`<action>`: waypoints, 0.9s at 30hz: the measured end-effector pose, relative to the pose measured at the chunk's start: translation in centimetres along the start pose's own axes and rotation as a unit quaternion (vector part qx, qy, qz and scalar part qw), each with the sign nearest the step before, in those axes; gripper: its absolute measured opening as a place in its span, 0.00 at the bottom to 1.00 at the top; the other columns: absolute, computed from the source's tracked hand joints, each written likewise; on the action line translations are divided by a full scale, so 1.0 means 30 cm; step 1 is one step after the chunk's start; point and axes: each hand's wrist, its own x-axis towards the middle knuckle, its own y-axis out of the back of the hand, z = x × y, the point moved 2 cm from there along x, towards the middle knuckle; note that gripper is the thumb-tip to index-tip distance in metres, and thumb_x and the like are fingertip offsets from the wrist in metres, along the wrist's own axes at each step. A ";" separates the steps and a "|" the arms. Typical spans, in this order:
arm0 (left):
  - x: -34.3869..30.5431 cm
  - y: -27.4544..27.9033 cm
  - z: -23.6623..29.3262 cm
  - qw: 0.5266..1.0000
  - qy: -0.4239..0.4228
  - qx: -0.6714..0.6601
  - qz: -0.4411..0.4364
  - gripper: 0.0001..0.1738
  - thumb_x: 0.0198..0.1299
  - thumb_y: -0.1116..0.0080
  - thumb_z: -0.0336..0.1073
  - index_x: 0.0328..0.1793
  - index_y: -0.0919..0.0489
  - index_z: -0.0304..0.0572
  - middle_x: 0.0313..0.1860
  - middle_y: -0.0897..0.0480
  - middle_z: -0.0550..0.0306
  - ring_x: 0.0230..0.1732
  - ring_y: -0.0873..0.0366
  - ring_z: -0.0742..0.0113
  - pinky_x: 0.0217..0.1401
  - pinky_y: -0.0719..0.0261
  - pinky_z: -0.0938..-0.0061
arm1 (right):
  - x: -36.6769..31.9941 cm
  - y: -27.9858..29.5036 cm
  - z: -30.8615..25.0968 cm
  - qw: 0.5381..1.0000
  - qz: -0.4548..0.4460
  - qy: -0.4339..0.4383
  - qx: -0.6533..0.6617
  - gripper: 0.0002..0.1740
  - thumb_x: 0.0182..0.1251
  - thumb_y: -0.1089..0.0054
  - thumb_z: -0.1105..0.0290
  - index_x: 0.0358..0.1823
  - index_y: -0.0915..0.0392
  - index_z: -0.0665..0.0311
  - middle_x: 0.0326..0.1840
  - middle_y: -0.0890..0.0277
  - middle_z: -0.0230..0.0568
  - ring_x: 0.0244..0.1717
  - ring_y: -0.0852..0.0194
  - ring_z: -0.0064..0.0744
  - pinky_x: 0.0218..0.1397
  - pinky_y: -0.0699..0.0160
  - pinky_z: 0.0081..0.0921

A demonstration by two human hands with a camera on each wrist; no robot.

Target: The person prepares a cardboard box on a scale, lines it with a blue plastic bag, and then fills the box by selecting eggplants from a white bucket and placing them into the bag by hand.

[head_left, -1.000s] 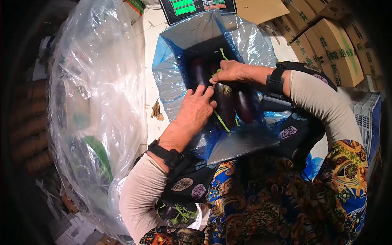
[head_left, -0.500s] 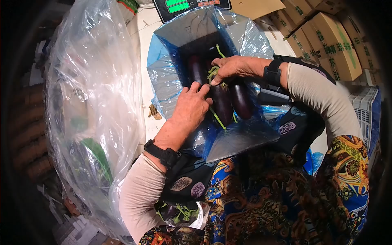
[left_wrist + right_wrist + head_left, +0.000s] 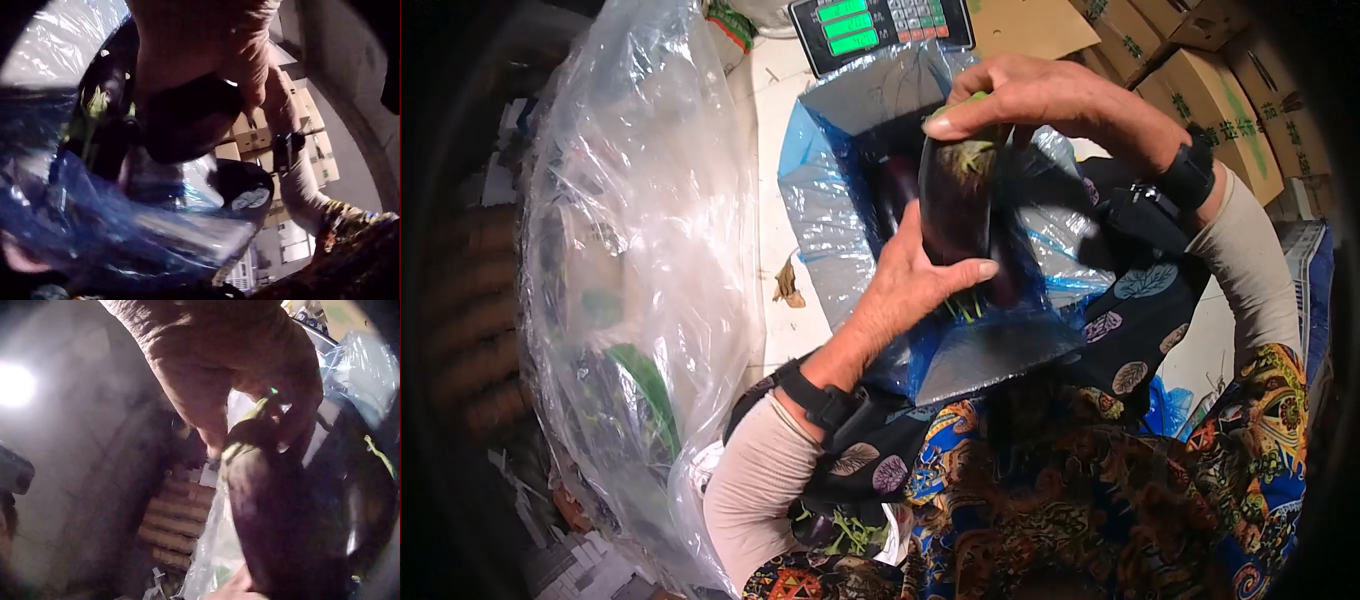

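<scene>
Raised over the lined box, a dark purple eggplant (image 3: 956, 205) stands nearly upright in the head view. My right hand (image 3: 1040, 98) grips its green stem end from above, thumb across the cap. Around its lower part my left hand (image 3: 915, 280) curls, the thumb in front and the fingers hidden behind. In the right wrist view the right hand (image 3: 231, 362) pinches the stem of the eggplant (image 3: 269, 512). More eggplants, one at the left (image 3: 892, 185), lie inside the blue plastic liner (image 3: 820, 200).
A scale with a green display (image 3: 850, 25) stands beyond the box. Large clear plastic (image 3: 650, 180) covers the left side. Cardboard boxes (image 3: 1225, 120) are stacked at the right. Below the left forearm lies a bag with green stems (image 3: 855, 530).
The right hand has lifted an eggplant by its stem end, up from the box. The left hand has moved from resting among the eggplants to holding the raised one's lower part.
</scene>
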 end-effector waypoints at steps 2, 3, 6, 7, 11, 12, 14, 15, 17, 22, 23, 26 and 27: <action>-0.020 -0.011 0.040 0.982 0.045 -0.175 -0.046 0.40 0.55 0.32 0.45 0.68 0.37 0.34 0.57 0.25 0.50 0.59 0.26 0.60 0.62 0.28 0.68 | 0.035 0.003 0.045 0.992 -0.002 -0.025 0.120 0.33 0.62 0.41 0.37 0.47 0.23 0.63 0.28 0.26 0.31 0.29 0.26 0.21 0.29 0.28 0.18; -0.035 -0.012 0.060 0.958 0.087 -0.265 -0.067 0.41 0.55 0.33 0.44 0.69 0.38 0.33 0.58 0.25 0.49 0.59 0.26 0.60 0.64 0.28 0.66 | 0.035 0.013 0.064 0.982 -0.025 -0.011 0.186 0.36 0.66 0.46 0.36 0.54 0.28 0.64 0.30 0.26 0.33 0.31 0.24 0.22 0.31 0.24 0.18; -0.094 -0.003 0.097 0.878 0.175 -0.436 -0.089 0.41 0.57 0.35 0.42 0.71 0.40 0.31 0.60 0.26 0.46 0.60 0.25 0.59 0.66 0.26 0.65 | 0.032 0.005 0.103 0.934 -0.013 -0.050 0.353 0.29 0.69 0.46 0.41 0.56 0.30 0.59 0.31 0.26 0.33 0.31 0.24 0.20 0.30 0.25 0.15; -0.110 0.005 0.100 0.879 0.175 -0.436 -0.077 0.40 0.57 0.36 0.42 0.70 0.40 0.31 0.59 0.26 0.47 0.60 0.24 0.60 0.65 0.25 0.65 | 0.041 0.003 0.120 0.947 -0.024 -0.033 0.320 0.28 0.66 0.43 0.42 0.48 0.26 0.61 0.29 0.27 0.33 0.31 0.25 0.20 0.30 0.25 0.17; -0.126 0.038 0.120 0.878 0.166 -0.444 -0.063 0.39 0.56 0.36 0.42 0.69 0.39 0.30 0.59 0.26 0.48 0.60 0.23 0.60 0.64 0.23 0.66 | 0.069 -0.004 0.163 0.957 -0.062 0.016 0.283 0.23 0.64 0.36 0.48 0.42 0.22 0.63 0.30 0.30 0.28 0.31 0.35 0.16 0.31 0.34 0.15; -0.130 0.048 0.125 0.877 0.160 -0.448 -0.061 0.40 0.56 0.35 0.42 0.70 0.39 0.30 0.60 0.26 0.48 0.60 0.23 0.60 0.64 0.23 0.65 | 0.066 -0.012 0.151 0.958 -0.066 0.060 0.274 0.23 0.63 0.34 0.50 0.44 0.22 0.64 0.33 0.29 0.29 0.34 0.34 0.16 0.33 0.34 0.14; -0.128 0.067 0.107 0.857 0.156 -0.489 -0.046 0.41 0.54 0.35 0.43 0.69 0.38 0.28 0.59 0.24 0.42 0.59 0.22 0.53 0.64 0.22 0.59 | 0.061 -0.037 0.132 0.946 -0.047 0.098 0.305 0.24 0.62 0.33 0.51 0.46 0.22 0.65 0.36 0.28 0.29 0.39 0.32 0.18 0.36 0.34 0.14; -0.123 0.085 0.106 0.850 0.148 -0.503 -0.042 0.41 0.54 0.35 0.44 0.69 0.38 0.28 0.58 0.24 0.41 0.59 0.22 0.52 0.64 0.22 0.58 | 0.060 -0.044 0.128 0.939 -0.037 0.116 0.322 0.24 0.62 0.33 0.52 0.47 0.22 0.65 0.37 0.27 0.30 0.41 0.31 0.18 0.38 0.33 0.14; -0.129 0.102 0.093 0.848 0.132 -0.513 -0.025 0.41 0.55 0.37 0.46 0.68 0.37 0.27 0.56 0.23 0.35 0.58 0.21 0.45 0.63 0.22 0.54 | 0.082 -0.027 0.133 0.941 -0.002 0.132 0.311 0.23 0.62 0.33 0.52 0.47 0.22 0.65 0.39 0.27 0.32 0.43 0.30 0.20 0.38 0.32 0.15; -0.122 0.096 0.093 0.821 0.113 -0.554 -0.073 0.41 0.61 0.42 0.51 0.71 0.40 0.29 0.59 0.24 0.34 0.58 0.22 0.42 0.62 0.21 0.52 | 0.097 -0.027 0.154 0.945 0.029 0.127 0.299 0.18 0.64 0.36 0.54 0.38 0.23 0.62 0.28 0.27 0.30 0.32 0.28 0.19 0.35 0.31 0.19; -0.116 0.085 0.118 0.823 0.111 -0.555 -0.051 0.41 0.62 0.44 0.52 0.72 0.41 0.29 0.59 0.24 0.35 0.58 0.21 0.41 0.62 0.21 0.53 | 0.111 -0.041 0.154 0.938 0.061 0.134 0.314 0.16 0.64 0.36 0.55 0.35 0.25 0.62 0.23 0.30 0.28 0.26 0.29 0.19 0.31 0.32 0.19; -0.098 0.077 0.105 0.824 0.121 -0.554 -0.001 0.36 0.68 0.47 0.51 0.73 0.40 0.34 0.62 0.25 0.41 0.57 0.21 0.51 0.58 0.18 0.61 | 0.091 -0.033 0.123 0.953 0.082 0.099 0.275 0.17 0.65 0.37 0.54 0.33 0.24 0.62 0.23 0.30 0.29 0.25 0.30 0.20 0.27 0.33 0.20; -0.098 0.085 0.053 0.831 0.140 -0.539 0.018 0.35 0.68 0.46 0.50 0.73 0.40 0.35 0.61 0.24 0.43 0.56 0.20 0.55 0.57 0.18 0.64 | 0.078 -0.032 0.107 0.958 0.084 0.084 0.260 0.18 0.65 0.38 0.54 0.32 0.24 0.62 0.23 0.30 0.29 0.25 0.31 0.20 0.27 0.34 0.20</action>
